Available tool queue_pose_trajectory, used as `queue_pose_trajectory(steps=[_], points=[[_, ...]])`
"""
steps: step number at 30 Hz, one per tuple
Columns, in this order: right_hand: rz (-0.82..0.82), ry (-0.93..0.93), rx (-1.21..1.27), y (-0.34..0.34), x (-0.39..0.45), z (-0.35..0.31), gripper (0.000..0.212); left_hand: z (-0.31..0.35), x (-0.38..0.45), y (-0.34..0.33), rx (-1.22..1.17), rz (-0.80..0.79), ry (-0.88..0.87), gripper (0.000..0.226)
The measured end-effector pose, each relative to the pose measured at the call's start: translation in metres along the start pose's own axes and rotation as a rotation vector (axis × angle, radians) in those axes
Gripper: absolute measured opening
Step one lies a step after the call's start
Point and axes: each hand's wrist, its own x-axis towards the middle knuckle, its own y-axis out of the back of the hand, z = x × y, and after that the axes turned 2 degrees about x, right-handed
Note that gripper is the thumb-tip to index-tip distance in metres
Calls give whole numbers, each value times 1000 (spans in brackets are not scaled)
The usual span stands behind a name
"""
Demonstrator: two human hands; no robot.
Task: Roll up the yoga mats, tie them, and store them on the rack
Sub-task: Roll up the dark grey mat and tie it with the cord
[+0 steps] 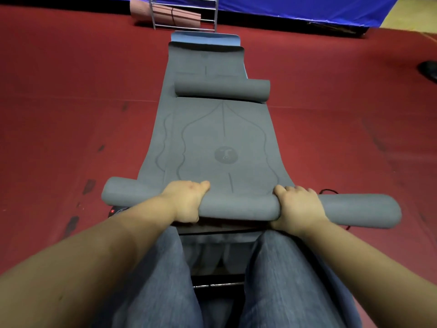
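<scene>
Gripping hands [241, 204] on grey mat [222, 147], near end rolled, line-patterned

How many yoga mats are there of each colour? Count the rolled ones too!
Grey mats: 2, the one both hands are rolling and a smaller roll lying farther along it.
Blue mats: 1, flat underneath at the far end.
Pink mats: 1, rolled on the rack.
Total: 4

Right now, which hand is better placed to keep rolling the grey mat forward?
Neither alone: left hand and right hand both grip the roll. The left sits nearer the roll's middle; more roll overhangs beyond the right, so left slightly.
</scene>
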Motion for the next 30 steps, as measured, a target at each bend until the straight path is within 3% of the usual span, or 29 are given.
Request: queue_pose_trajectory(steps=[2,4,6,9,12,15,21,24,30], points=[[-133,8,51,6,14,3,49,-3,-5,-16,152,282,-35,58],[-254,23,96,12,23,4,48,-5,-12,-27,223,392,-60,69],[-343,28,128,15,31,3,45,-4,-11,-29,192,318,-23,66],[-382,10,208,13,36,7,49,-2,4,-17,130,150,74,41],[-177,66,109,0,28,19,68,-7,20,-4,14,-32,49,45],[-30,86,16,-14,19,18,67,-12,26,1,-11,-99,24,49],[-28,83,6,-7,28,13,52,-11,11,-14,163,129,7,59],[17,58,-8,2,28,11,49,-11,9,-3,227,201,57,49],[320,59,-37,52,33,17,64,-16,-10,56,275,338,98,46]])
